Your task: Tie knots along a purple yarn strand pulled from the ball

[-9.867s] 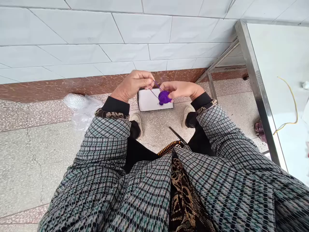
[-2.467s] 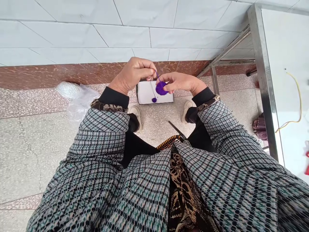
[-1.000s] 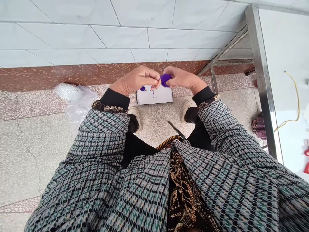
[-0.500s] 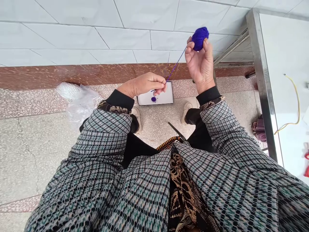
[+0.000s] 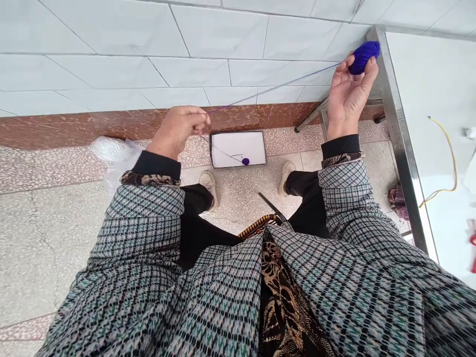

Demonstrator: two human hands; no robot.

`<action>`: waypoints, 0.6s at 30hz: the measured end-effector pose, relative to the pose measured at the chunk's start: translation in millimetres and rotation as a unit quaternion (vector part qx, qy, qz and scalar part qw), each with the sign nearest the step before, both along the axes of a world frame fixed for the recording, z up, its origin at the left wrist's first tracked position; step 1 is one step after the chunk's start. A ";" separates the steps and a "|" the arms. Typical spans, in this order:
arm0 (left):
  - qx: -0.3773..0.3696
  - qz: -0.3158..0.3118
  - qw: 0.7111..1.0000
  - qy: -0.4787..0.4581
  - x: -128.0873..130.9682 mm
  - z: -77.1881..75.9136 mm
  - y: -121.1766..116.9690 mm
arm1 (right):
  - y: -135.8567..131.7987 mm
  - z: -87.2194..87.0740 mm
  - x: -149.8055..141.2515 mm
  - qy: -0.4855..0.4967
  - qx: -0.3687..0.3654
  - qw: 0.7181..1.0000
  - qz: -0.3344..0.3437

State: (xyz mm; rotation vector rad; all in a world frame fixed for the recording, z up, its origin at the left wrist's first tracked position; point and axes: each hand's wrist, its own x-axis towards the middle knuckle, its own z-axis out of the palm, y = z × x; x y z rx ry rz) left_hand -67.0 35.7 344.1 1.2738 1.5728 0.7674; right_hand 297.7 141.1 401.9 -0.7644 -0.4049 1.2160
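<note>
High on the right, my right hand (image 5: pixel 348 96) is closed around a purple-blue ball of yarn (image 5: pixel 364 57). A strand of yarn (image 5: pixel 275 88) runs taut from that ball down to my left hand (image 5: pixel 182 128), whose fingers are pinched on it. From the left hand a thin length drops to a smaller purple yarn ball (image 5: pixel 245 161). This small ball lies in a shallow white box with dark edges (image 5: pixel 223 148) on the floor between my feet.
A white table with a metal edge (image 5: pixel 403 129) stands at my right, with a yellow cord (image 5: pixel 454 158) on it. Clear plastic wrapping (image 5: pixel 115 153) lies on the floor at left. Ahead is a tiled wall (image 5: pixel 186 74). A striped woven edge (image 5: pixel 260 224) shows between my legs.
My hands have moved apart: the right one with the big ball to the right, the left one to the left. The strand between them is longer. The small ball has shifted slightly right.
</note>
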 end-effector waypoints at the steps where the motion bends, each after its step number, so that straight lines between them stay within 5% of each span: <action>1: -0.020 0.004 0.999 0.032 -5.4 -0.3 -0.2 | -1.3 -3.7 -2.3 0.009 0.025 0.999 0.019; 5: -0.083 -0.036 0.949 0.301 -7.8 -3.3 4.1 | -13.1 -22.4 -27.4 -0.044 0.092 0.981 0.166; 7: -0.062 -0.047 0.933 0.351 3.5 -4.4 8.0 | -22.9 -30.0 -45.3 -0.100 0.099 0.957 0.255; 10: 0.048 -0.062 0.981 0.179 32.9 -3.3 12.4 | -38.2 -38.0 -71.6 -0.181 0.094 0.895 0.396; 13: 0.109 -0.078 0.990 -0.041 65.7 -0.2 13.3 | -48.7 -43.6 -91.0 -0.219 0.080 0.839 0.492; 18: 0.055 -0.062 0.988 -0.133 86.1 1.0 13.6 | -47.9 -48.8 -98.0 -0.194 0.030 0.850 0.489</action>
